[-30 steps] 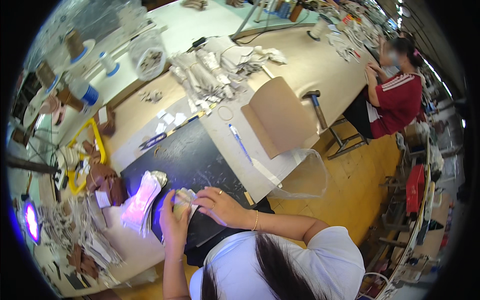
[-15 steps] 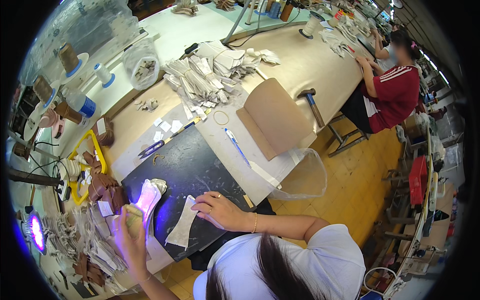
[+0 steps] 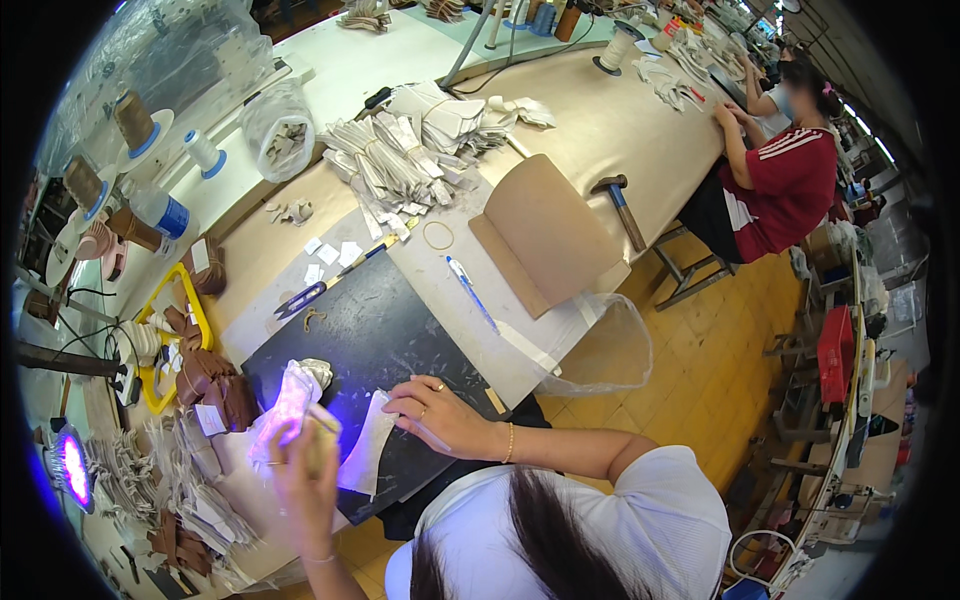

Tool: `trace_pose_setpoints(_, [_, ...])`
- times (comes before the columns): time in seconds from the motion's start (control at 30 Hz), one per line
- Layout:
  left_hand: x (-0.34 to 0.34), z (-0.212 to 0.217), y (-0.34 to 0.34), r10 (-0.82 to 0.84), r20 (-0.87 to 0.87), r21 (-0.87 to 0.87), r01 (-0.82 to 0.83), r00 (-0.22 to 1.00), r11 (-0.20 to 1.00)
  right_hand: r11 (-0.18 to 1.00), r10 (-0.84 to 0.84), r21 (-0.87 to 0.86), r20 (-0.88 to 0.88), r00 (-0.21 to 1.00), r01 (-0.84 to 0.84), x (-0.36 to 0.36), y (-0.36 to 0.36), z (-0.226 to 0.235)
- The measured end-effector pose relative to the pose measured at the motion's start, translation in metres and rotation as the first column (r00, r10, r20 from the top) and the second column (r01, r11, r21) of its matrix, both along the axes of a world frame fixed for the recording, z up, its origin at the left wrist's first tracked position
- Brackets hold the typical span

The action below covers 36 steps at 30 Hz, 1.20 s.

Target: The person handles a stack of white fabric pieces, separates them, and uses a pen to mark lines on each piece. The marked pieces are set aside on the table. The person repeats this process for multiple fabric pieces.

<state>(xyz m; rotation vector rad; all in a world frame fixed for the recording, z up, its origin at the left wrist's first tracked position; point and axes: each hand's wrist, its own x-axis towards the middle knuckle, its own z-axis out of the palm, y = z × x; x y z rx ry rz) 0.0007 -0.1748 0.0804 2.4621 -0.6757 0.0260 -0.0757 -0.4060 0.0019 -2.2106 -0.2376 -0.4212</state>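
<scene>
My left hand (image 3: 303, 492), smeared by motion, is closed around a yellowish block (image 3: 322, 447) whose kind I cannot make out. It is beside a pile of pale strips (image 3: 286, 405) lit violet. My right hand (image 3: 440, 415) grips the upper end of a flat, pale waisted piece (image 3: 368, 452), apparently leather or fabric, between thumb and fingers. That piece lies on the black board (image 3: 350, 330) in front of me. A thin pale stick-like thing shows under the right palm; its kind is unclear.
A violet lamp (image 3: 72, 468) glows at left, near brown pieces (image 3: 215, 385) and a yellow basket (image 3: 206, 325). Beyond the board lie snips (image 3: 300, 299), a pen (image 3: 470, 292), brown cardboard (image 3: 545, 235), a hammer (image 3: 622, 210) and bundled pale strips (image 3: 385, 160). A co-worker (image 3: 790, 175) sits at right.
My left hand has moved right with the yellowish block, from beside the violet-lit pile toward the waisted piece. The right hand stays almost in place on that piece.
</scene>
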Motion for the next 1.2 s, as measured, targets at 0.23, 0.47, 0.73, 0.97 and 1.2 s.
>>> trace_pose_setpoints(0.23, [-0.037,-0.070,-0.027,-0.055,-0.076,-0.131,0.044,0.996,0.990,1.000,0.025,0.005,-0.001,1.000,-0.024,0.004,0.001,-0.001])
trace_pose_setpoints(0.47, [-0.037,-0.082,-0.034,-0.097,0.075,-0.037,0.100,0.992,0.994,1.000,0.016,0.013,0.010,1.000,-0.017,0.005,0.001,0.002])
trace_pose_setpoints(0.73, [-0.038,-0.085,-0.039,-0.110,0.142,0.014,0.110,0.984,0.994,0.998,0.036,0.044,0.014,0.999,-0.037,0.006,0.002,0.006])
trace_pose_setpoints(0.97, [-0.039,-0.085,-0.040,-0.122,0.164,0.051,0.115,0.979,0.992,0.997,0.050,0.066,-0.016,0.999,-0.049,0.006,0.001,0.003])
trace_pose_setpoints(1.2, [-0.040,-0.084,-0.040,-0.129,0.157,0.071,0.119,0.979,0.990,0.990,0.050,0.137,-0.080,0.996,-0.038,0.007,-0.001,0.005])
